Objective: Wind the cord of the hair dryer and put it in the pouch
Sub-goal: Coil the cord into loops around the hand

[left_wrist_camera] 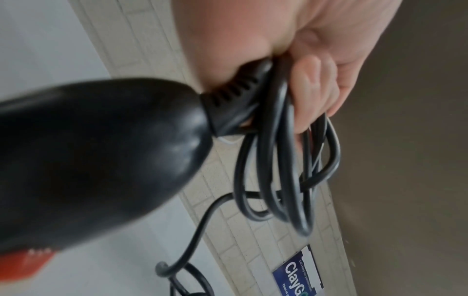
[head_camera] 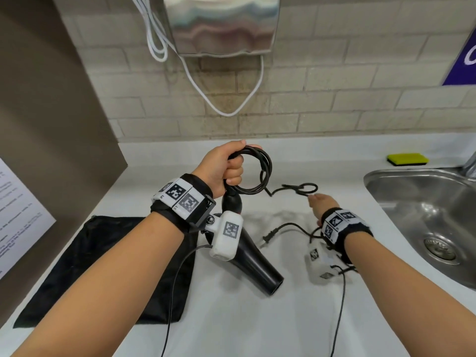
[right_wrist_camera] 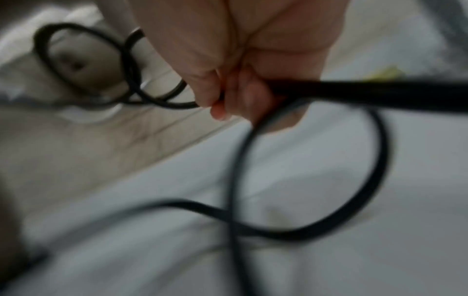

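Note:
My left hand (head_camera: pixel 226 166) grips several wound loops of the black cord (head_camera: pixel 260 173) together with the end of the hair dryer's handle; the left wrist view shows my fingers (left_wrist_camera: pixel 311 90) curled round the loops (left_wrist_camera: pixel 278 160). The black hair dryer (head_camera: pixel 255 264) hangs below that hand, nozzle pointing down-right over the counter. My right hand (head_camera: pixel 322 204) holds the loose cord (head_camera: pixel 301 188) further right, fingers curled round the cord (right_wrist_camera: pixel 329 200) in the blurred right wrist view. The plug (head_camera: pixel 268 238) lies on the counter. The black pouch (head_camera: pixel 103 266) lies flat at the left.
A steel sink (head_camera: pixel 422 220) is set into the white counter (head_camera: pixel 257 318) at the right, with a yellow-green sponge (head_camera: pixel 408 158) behind it. A metal dispenser (head_camera: pixel 221 24) with white cables (head_camera: pixel 224 104) hangs on the tiled wall. A brown partition stands at the left.

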Demonstrator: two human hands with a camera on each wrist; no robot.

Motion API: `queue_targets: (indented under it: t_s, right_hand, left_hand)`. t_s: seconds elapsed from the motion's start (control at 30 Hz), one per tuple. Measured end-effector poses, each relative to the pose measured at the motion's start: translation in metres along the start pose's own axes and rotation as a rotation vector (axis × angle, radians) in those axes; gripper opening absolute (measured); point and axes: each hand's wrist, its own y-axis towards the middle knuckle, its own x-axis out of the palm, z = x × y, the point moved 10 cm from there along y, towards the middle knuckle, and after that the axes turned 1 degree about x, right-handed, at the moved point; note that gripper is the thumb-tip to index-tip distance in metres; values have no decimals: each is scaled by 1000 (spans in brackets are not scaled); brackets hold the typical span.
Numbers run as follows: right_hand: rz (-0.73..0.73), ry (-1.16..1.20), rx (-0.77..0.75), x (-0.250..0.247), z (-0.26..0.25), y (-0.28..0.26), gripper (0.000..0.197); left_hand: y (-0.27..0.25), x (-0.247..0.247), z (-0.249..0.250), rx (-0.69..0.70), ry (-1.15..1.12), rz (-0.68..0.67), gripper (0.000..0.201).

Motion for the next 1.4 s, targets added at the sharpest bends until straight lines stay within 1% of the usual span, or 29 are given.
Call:
queue_targets:
  t_s: [0.07,0.1,0.13,0.17,0.23,0.27,0.3,0.33,0.37,0.43,0.47,0.5,0.57,0.67,0.77,0.83,0.93,1.0,1.07,1.13,1.2,1.27,1.33,1.37,1.4]
  right_hand:
    - [-45,-140,-50,5,-5,-5,20]
    - [-78,-180,-100,11,-14,-10,18]
    - [-95,-189,-154,16,-25,-15,19]
    - [-78,-159,-219,16,-39,-20,28]
    - [2,93,-327,4,-70,-33,49]
    - [7,253,-383,-3,-86,-42,54]
    - [-42,385,-445,-6,-104,-53,58]
    - [-155,471,-497,-1,-121,-64,61]
    - [-308,495,-531,10,-137,-76,63]
    - [-589,440,-558,37,-154,-103,59]
    - [-669,425,-542,48,-154,-108,57]
    - [-719,441,-515,55,-151,-111,57]
    - [-762,497,-487,63,-142,-108,53]
    - [-737,501,-506,67,-136,-106,36]
    - [-724,569,-474,68,-133,-104,30]
    - [-676,584,-436,62,-125,-97,25]
    - [-539,482,-400,50,-108,-77,23]
    - [-422,439,-355,39,-101,-66,24]
    - [-310,415,-320,28,-99,-59,24]
    - [-238,395,-322,21,-104,-56,26]
    - [-228,364,-364,19,-111,-57,30]
    - [-276,292,-413,21,-117,-64,34]
    - [-337,195,-471,25,-123,-71,21]
    - [-351,165,-496,25,-126,-74,20]
    - [-353,157,-516,24,-129,-75,24]
  left_hand:
    - [-3,-2,0,-1,1,5,32]
    - [-4,-2,0,-1,6,2,32]
    - [-5,-1,0,-1,14,1,32]
    - [-6,0,-1,-1,24,1,32]
    - [-7,3,-1,4,47,1,32]
    - [-7,4,-1,7,57,2,31]
    - [-7,4,-1,11,65,5,31]
    - [-6,4,0,15,72,10,30]
    - [-6,4,1,19,77,13,30]
    - [-4,4,2,24,84,15,28]
    - [-3,4,2,26,85,16,28]
    - [-3,3,3,31,86,13,27]
    - [-3,4,5,46,89,1,26]
    - [-5,10,5,56,90,-52,26]
    - [-5,13,6,48,85,-94,28]
    - [-6,7,6,28,79,-70,29]
    - [-9,2,7,3,178,-46,26]
    - [-10,5,5,-23,268,-70,26]
    - [-11,9,1,-57,293,-97,30]
    - [-10,10,0,-71,270,-97,31]
    - [-7,9,0,-61,227,-75,29]
    - [-6,7,1,-42,186,-67,25]
    - [-6,7,3,-23,166,-89,22]
    - [-6,8,4,-13,159,-102,22]
    - [-6,8,4,-3,153,-114,23]
